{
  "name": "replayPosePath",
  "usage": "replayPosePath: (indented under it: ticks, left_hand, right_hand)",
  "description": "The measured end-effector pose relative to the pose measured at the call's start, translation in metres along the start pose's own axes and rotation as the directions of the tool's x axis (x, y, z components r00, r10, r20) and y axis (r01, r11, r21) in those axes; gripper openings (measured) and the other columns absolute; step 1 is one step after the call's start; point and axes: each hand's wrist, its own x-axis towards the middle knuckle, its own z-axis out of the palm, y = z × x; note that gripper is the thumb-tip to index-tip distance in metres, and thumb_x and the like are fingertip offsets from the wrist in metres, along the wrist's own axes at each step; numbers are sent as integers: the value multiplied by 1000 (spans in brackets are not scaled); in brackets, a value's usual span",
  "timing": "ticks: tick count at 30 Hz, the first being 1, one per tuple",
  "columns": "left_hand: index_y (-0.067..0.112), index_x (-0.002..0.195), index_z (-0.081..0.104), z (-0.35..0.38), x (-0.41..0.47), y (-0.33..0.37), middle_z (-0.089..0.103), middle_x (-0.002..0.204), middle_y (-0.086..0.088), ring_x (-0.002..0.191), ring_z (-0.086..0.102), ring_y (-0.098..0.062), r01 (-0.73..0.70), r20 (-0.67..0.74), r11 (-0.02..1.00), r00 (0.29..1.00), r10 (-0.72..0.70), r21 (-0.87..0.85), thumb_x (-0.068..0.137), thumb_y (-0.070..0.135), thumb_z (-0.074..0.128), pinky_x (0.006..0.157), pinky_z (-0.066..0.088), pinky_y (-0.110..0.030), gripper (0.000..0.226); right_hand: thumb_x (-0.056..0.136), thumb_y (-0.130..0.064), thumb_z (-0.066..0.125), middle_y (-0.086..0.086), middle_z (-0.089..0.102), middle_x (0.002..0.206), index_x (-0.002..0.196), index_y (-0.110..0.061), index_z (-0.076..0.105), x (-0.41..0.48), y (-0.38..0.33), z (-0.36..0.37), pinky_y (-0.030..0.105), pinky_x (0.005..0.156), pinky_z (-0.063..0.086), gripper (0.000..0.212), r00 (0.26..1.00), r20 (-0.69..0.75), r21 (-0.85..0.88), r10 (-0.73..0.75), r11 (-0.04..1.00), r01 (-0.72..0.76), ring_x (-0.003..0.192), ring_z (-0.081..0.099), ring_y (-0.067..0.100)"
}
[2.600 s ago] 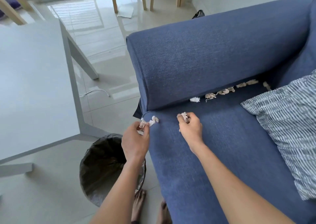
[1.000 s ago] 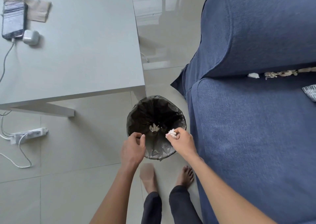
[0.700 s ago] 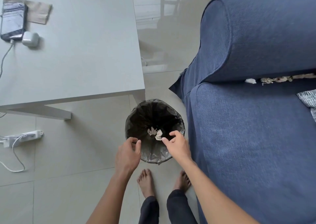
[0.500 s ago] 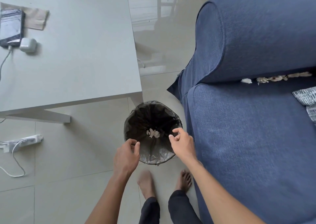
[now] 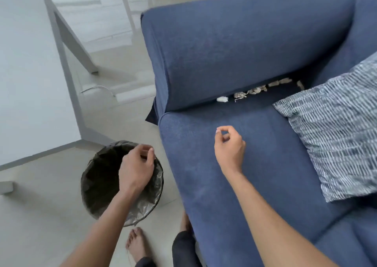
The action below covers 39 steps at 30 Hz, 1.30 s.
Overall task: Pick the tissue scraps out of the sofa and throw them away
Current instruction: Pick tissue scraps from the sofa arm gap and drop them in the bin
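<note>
Several tissue scraps (image 5: 253, 92) lie in a row in the crease where the blue sofa (image 5: 234, 175) armrest meets the seat cushion, well ahead of the right hand (image 5: 229, 147). That hand hovers over the seat, fingers curled with thumb and forefinger nearly touching; it seems to pinch nothing, though blur makes this uncertain. Down at the left, the left hand (image 5: 135, 167) hangs loosely curled and empty over the black-lined bin (image 5: 98, 185) on the floor beside the sofa. A striped pillow (image 5: 334, 136) rests on the seat at right, just beside the farthest scraps.
</note>
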Motion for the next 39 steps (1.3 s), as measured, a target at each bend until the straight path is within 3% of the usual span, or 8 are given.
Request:
replayPosePath:
  ticks: [5,9,14,18,24,30,34,39]
  left_hand:
    - [25,106,71,59,23,79,76,95,3,76,69,-21,-52,13,992,998,54,-112,97,34,59,81,57,-39,17]
    - [23,119,70,97,43,130,75,109,2,95,70,-20,-85,6,992,996,86,-97,96,38,61,91,54,-39,29]
    - [20,127,68,143,65,169,63,130,-1,125,55,-21,-17,-120,997,993,8,-73,93,44,63,99,46,-37,42]
    - [19,125,72,173,67,183,62,130,-7,125,49,-30,19,-225,1000,974,-16,12,88,46,68,106,36,-37,46]
    - [22,116,77,202,75,201,65,123,-3,118,48,-30,101,-310,991,948,-71,84,80,60,68,98,31,-39,53]
    - [15,101,77,219,81,226,62,125,-8,120,46,-32,241,-360,968,899,-247,-63,70,64,77,93,28,-40,58]
    - [20,99,78,221,85,229,61,125,-7,121,45,-30,278,-353,957,889,-290,-86,73,61,78,95,28,-40,48]
    - [29,95,81,216,84,226,64,123,0,120,46,-27,253,-335,938,885,-323,-235,77,51,80,89,20,-31,29]
  right_hand:
    - [97,-26,62,-5,65,66,102,-17,68,75,24,-32,35,72,48,12,999,-38,-40,15,999,-17,75,61,21]
    - [96,-33,64,6,71,90,115,-14,66,131,31,-37,39,83,51,26,1000,-18,-84,8,996,-9,93,64,24]
    - [89,-42,71,14,66,112,118,-10,67,183,30,-22,46,93,50,43,999,21,-160,-45,986,48,104,64,35]
    - [86,-48,73,16,66,124,119,-10,68,201,31,-11,47,97,51,51,998,35,-238,-51,969,58,111,64,40]
    - [89,-34,72,11,75,111,106,-14,76,214,38,-7,42,90,56,27,1000,2,-161,25,987,-24,102,69,36]
    - [88,-19,71,8,78,91,97,-11,78,213,51,-13,27,74,49,14,999,-47,32,27,999,-26,87,72,27]
    - [85,-21,71,4,76,84,89,-11,76,210,53,-16,33,77,54,12,996,-53,146,69,987,-61,82,70,24]
    - [83,-23,70,-9,66,67,78,-14,68,204,57,-25,23,66,47,10,991,-73,229,111,969,-91,64,60,5]
